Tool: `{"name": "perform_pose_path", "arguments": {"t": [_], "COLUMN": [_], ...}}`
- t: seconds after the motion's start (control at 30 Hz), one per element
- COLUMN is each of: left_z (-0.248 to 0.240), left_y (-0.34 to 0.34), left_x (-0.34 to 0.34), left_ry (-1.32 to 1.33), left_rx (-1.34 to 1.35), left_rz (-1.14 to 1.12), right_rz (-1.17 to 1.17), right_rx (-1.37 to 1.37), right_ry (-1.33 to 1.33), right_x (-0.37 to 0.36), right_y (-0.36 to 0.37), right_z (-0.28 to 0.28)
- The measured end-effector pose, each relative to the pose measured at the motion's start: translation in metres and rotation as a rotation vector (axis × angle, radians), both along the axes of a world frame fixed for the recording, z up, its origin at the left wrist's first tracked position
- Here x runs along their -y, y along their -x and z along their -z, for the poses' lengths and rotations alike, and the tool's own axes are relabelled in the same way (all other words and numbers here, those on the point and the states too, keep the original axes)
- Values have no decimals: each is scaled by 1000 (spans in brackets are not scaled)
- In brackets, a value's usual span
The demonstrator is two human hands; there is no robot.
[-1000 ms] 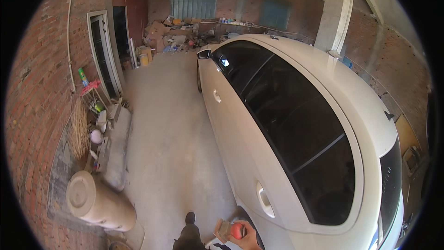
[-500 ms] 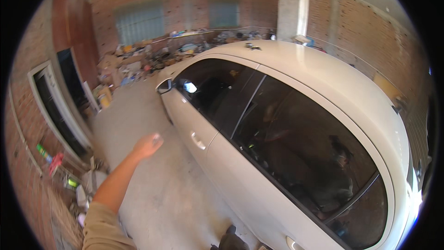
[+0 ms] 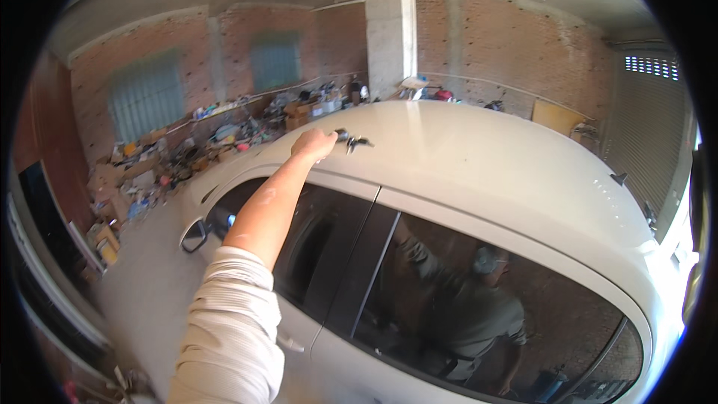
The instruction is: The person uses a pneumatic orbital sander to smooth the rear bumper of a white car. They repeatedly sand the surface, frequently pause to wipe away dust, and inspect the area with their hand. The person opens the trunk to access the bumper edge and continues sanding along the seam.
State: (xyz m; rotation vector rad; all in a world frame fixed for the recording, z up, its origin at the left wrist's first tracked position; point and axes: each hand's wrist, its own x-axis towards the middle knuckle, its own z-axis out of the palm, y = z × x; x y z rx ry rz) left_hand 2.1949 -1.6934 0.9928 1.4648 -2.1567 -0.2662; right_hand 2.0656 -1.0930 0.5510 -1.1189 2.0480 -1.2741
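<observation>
My left arm stretches up over the side of a pale car (image 3: 479, 157). At the near front part of its roof, my left hand (image 3: 314, 146) has its fingers closed at the dark end of a bunch of keys (image 3: 359, 143). The keys lie on the roof, just right of the fingertips, with dark and shiny pieces fanned out. My right hand is not in view. Below the arm are the dark front side window (image 3: 318, 213) and the rear side window (image 3: 449, 292), which mirrors a person with one arm raised.
A wing mirror (image 3: 194, 236) juts out at the left. Boxes and scattered clutter (image 3: 149, 164) lie along the brick wall. A concrete pillar (image 3: 387, 30) stands behind the car, and a roller shutter (image 3: 645, 120) is at the far right.
My left hand has risen from beside the car to its roof and reached the keys. The view has swung right and up, so the car roof sits nearer the middle.
</observation>
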Motion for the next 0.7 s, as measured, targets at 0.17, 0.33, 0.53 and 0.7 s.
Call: {"name": "perform_pose_path", "arguments": {"t": [0.17,0.33,0.53,0.7], "left_z": [3,9,46,71], "left_y": [49,83,35,-57], "left_x": [114,153,57,-90], "left_ry": [-40,-184,309,-176], "left_rx": [-62,-47,-674,-1055], "left_rz": [-23,258,849,1149], "right_rz": [176,352,489,509], "right_rx": [-34,-35,-30,-47], "right_ry": [-42,-112,-165,-201], "right_x": [45,51,47,42], "right_y": [-19,-45,-67,-76], "right_z": [-10,-9,-8,-3]}}
